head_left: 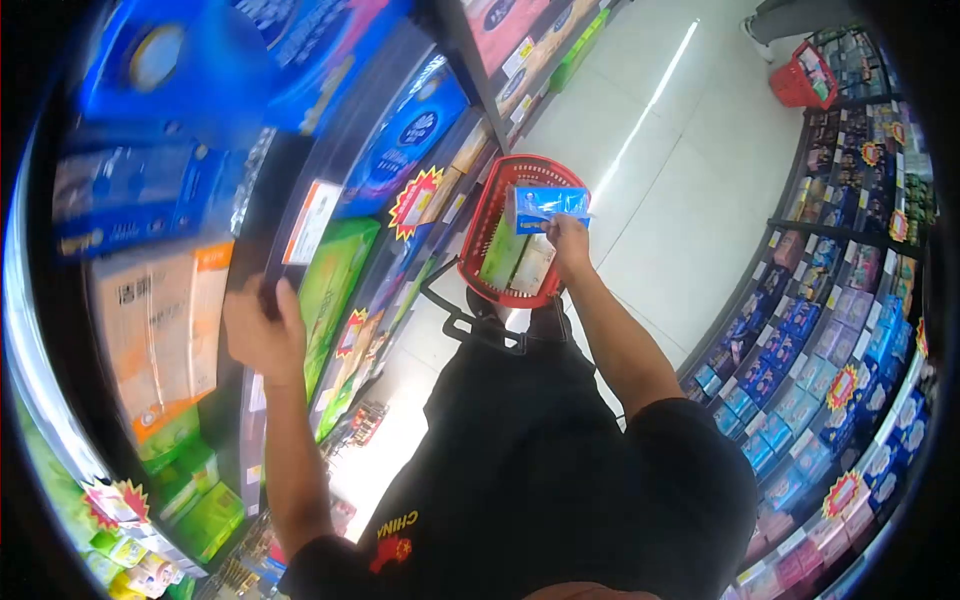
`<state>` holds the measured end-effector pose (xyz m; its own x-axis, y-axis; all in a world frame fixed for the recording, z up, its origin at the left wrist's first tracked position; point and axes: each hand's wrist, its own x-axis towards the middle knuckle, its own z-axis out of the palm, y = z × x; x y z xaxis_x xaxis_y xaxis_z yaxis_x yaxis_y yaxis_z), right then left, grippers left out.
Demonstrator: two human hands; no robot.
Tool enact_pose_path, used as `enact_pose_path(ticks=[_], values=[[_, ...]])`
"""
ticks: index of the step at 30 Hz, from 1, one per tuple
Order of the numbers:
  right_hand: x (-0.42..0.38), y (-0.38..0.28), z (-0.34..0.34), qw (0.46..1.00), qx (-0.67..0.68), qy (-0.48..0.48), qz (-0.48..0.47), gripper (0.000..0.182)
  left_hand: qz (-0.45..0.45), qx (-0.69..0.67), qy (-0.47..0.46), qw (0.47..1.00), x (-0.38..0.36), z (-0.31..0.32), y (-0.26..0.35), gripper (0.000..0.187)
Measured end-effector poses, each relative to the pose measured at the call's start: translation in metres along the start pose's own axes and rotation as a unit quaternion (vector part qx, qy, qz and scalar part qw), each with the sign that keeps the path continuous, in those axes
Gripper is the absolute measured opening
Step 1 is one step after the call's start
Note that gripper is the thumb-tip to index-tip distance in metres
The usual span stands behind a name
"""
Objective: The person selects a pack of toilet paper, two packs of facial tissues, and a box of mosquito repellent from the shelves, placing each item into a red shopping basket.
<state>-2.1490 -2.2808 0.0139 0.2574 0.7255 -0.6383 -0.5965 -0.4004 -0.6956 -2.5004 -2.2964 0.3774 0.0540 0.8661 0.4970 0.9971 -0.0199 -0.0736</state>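
Observation:
My right hand (567, 243) pinches the near edge of a blue plastic-wrapped tissue pack (550, 203). The pack is over a red shopping basket (470, 243), near its far side. Inside the basket lie a green pack (503, 254) and a whitish pack (533, 270), partly covered by the blue one. At the shelf on the left, my left hand (265, 332) is at the dark shelf edge (268, 215), its thumb apart from the fingers. Nothing shows in its grasp, and some fingertips are hard to make out. Beside it is an orange-and-beige pack (160, 325).
Shelves of blue tissue packs (405, 135) and green packs (340, 280) line my left side. Curved by the lens, a shelf of small packs (800, 405) runs along the right. Farther up the tiled aisle (690, 190) are another red basket (803, 80) and a person's leg (795, 20).

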Motion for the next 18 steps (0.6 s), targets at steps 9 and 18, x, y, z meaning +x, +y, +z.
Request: enact_pose_path(ticks=[9, 18], values=[[0.108, 0.009, -0.002, 0.981, -0.121, -0.029, 0.15, 0.015, 0.001, 0.032, -0.004, 0.999, 0.002, 0.013, 0.0, 0.032], [0.085, 0.056, 0.008, 0.97, -0.086, -0.069, 0.217, 0.015, -0.034, 0.029, -0.017, 0.999, 0.001, 0.018, 0.003, 0.041]])
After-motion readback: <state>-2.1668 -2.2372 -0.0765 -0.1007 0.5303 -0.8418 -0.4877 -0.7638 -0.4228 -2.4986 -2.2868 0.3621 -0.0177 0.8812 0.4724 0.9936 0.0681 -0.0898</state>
